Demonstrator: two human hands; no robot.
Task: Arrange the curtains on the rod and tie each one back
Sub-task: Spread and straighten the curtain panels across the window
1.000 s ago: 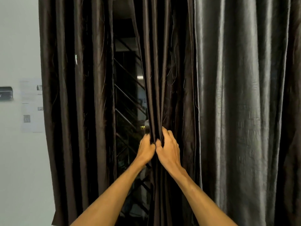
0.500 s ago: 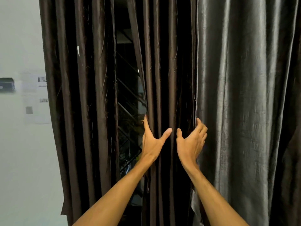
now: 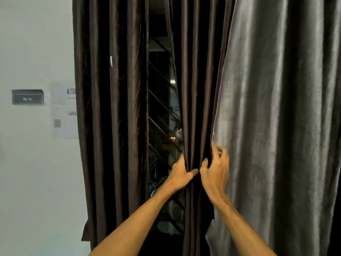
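Note:
A narrow dark brown curtain panel (image 3: pixel 195 89) hangs in pleats at the centre. My left hand (image 3: pixel 181 172) grips its left side at about waist height, thumb across the front. My right hand (image 3: pixel 215 169) grips the panel's right side, fingers curled round the folds, right beside the edge of a wide grey shiny curtain (image 3: pixel 276 126). Both hands squeeze the brown pleats together. Another dark brown curtain (image 3: pixel 110 117) hangs at the left. The rod is out of view above.
Between the two brown curtains a dark window gap (image 3: pixel 160 117) shows diagonal metal bars. A pale wall (image 3: pixel 36 163) stands at the left with a small dark sign (image 3: pixel 27 97) and stuck-on papers (image 3: pixel 63 111).
Half a second ago both hands were spread open on the brown panel; they have now closed together and bunched its pleats. The view has shifted left a little.

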